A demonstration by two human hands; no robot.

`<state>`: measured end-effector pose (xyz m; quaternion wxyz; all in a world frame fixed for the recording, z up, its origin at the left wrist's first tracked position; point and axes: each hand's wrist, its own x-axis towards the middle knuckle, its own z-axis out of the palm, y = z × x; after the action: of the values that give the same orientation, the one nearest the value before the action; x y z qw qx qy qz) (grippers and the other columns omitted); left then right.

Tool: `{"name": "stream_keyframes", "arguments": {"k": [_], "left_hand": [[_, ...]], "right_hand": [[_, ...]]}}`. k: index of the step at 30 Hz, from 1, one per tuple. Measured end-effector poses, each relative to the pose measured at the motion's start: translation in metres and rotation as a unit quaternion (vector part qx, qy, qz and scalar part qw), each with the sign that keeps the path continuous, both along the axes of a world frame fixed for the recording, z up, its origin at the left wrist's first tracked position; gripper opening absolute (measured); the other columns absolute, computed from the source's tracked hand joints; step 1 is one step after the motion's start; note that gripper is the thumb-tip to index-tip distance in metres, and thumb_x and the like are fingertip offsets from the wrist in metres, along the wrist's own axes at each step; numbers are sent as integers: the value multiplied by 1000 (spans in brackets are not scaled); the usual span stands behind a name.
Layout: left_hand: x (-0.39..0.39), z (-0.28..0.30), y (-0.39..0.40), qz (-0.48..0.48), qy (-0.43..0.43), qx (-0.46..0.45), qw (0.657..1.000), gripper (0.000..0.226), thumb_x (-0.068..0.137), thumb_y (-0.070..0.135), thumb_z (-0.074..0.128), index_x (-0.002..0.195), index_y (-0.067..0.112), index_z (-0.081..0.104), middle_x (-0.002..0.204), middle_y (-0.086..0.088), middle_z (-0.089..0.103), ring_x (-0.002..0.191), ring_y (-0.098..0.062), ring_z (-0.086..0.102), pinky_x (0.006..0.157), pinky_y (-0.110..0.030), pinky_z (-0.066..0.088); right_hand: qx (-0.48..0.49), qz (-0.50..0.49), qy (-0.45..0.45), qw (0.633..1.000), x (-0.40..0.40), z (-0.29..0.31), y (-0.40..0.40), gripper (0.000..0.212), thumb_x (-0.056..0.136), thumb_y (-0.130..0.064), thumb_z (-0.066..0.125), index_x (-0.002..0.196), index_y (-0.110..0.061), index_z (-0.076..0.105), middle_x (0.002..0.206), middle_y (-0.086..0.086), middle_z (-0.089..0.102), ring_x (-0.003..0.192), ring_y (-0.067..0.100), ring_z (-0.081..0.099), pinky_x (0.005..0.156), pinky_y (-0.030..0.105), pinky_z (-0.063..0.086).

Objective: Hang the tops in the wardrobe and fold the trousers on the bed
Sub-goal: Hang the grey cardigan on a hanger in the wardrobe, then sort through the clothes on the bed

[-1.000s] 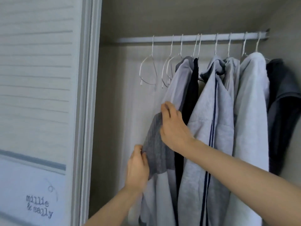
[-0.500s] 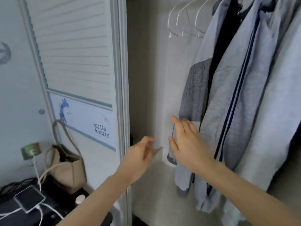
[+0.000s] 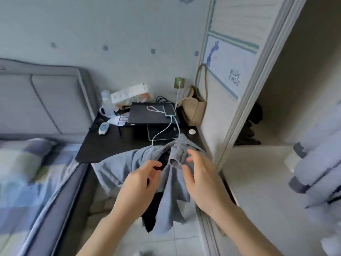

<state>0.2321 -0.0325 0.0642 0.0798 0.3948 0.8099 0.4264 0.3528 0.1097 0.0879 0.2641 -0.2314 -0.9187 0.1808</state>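
Reaching toward the middle of the frame, both hands meet a grey garment that droops off the front edge of the dark desk and hangs toward the tiled floor; whether it is a top or trousers cannot be told. The left hand has its fingers curled at the cloth near a dark gap in its folds, though an actual pinch cannot be made out. The right hand has its fingers spread and loosely bent, tips at the bunched grey fabric just right of center. On the desk, above the hands, a phone with a white cable lies on a black laptop. A beige bag stands against the wardrobe door at center right. At the left edge lies the bed with a blue checked cover and a grey padded headboard. Blurred pale tops hang in the open wardrobe at far right.
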Motion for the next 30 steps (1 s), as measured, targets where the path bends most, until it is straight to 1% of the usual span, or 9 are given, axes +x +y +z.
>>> {"name": "stream_keyframes", "arguments": {"k": [3,6,7,9,14,17,21,27,30], "left_hand": [[17,-23,-95,119,-33,-9,992,14,96,30,51,101,42,56,76,13,69,70,-10,65,68,-39,55],[38,-33,-172,222,-45,-3,974,13,94,38,51,92,51,53,79,22,67,75,-2,66,69,-24,51],[44,-37,-192,250,-50,-3,967,10,91,45,47,91,54,51,80,23,67,75,-2,66,69,-24,51],[63,-46,-241,320,-62,-8,945,15,85,53,39,94,55,51,76,17,67,72,-7,66,69,-31,52],[121,-76,-362,467,-74,-48,880,10,96,34,50,100,40,58,73,11,67,71,-12,62,70,-35,52],[154,-84,-424,517,-80,-57,850,19,93,44,41,102,36,56,74,10,67,71,-14,62,69,-37,51],[203,-102,-519,588,-121,-80,796,11,98,31,49,104,35,57,77,8,69,74,-15,65,69,-39,53],[265,-141,-665,660,-219,-55,716,11,97,26,52,94,36,55,66,8,62,64,-5,59,64,-30,48],[277,-168,-721,677,-274,-42,682,9,95,23,53,98,30,57,75,7,62,71,-9,59,66,-31,48]], "right_hand": [[-73,100,-23,992,-18,-19,-69,40,97,-24,49,136,-11,46,113,1,60,110,20,52,93,32,43],[-101,186,-43,976,-34,-36,-130,37,97,-23,50,132,-10,49,110,3,62,108,22,52,91,30,41],[-103,208,-50,971,-37,-40,-147,37,97,-24,49,131,-9,50,109,3,62,107,22,53,90,27,40],[-101,267,-65,956,-42,-49,-191,37,96,-23,50,130,-8,51,107,3,62,106,22,52,91,25,37],[-99,398,-109,905,-45,-60,-316,36,95,-20,51,131,-12,50,105,-1,62,108,22,51,93,35,43],[-84,459,-127,875,-41,-66,-391,36,95,-21,50,130,-12,51,105,-1,64,107,22,51,91,33,41],[-76,519,-163,836,-27,-80,-499,33,95,-20,50,127,-12,52,103,4,65,105,26,54,90,38,43],[-85,568,-277,771,3,-121,-651,33,97,-24,45,128,-14,48,110,5,61,111,22,50,89,34,42],[-89,580,-328,740,6,-141,-712,33,98,-25,45,128,-14,48,112,5,61,109,22,53,87,34,43]]}}
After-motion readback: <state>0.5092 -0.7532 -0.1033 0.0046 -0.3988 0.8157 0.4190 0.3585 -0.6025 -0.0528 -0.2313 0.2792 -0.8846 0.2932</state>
